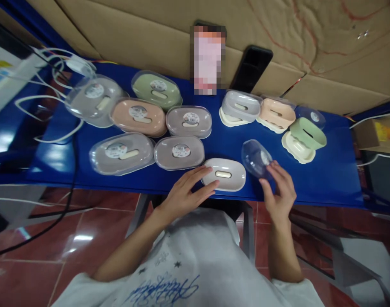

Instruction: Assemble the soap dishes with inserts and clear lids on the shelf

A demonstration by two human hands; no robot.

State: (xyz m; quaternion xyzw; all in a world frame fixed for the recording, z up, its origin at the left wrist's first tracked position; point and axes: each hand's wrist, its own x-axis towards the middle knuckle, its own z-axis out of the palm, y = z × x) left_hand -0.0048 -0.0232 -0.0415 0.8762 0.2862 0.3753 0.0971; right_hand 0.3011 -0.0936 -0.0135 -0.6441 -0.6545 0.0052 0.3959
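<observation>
A pale grey oval soap box [235,182] with a slot and a cream insert in its middle sits uncovered at the table's front edge. My left hand [191,187] reaches over its left end, fingers apart and fingertips on or just above the rim. To its right, a clear plastic lid [254,157] with a round label is tilted, pinched at its right side between the thumb and fingers of my right hand [280,192]. Beside my left hand stands a lidded grey-brown soap box [179,153]. I cannot tell whether the clear lid touches the table.
More lidded soap boxes in grey, pink [131,113] and green [156,91] stand to the left. At the right are opened ones, including a green piece [313,135] on a cream tray [297,148]. Two phones, one black [254,68], lean against cardboard. White cables [50,100] lie left.
</observation>
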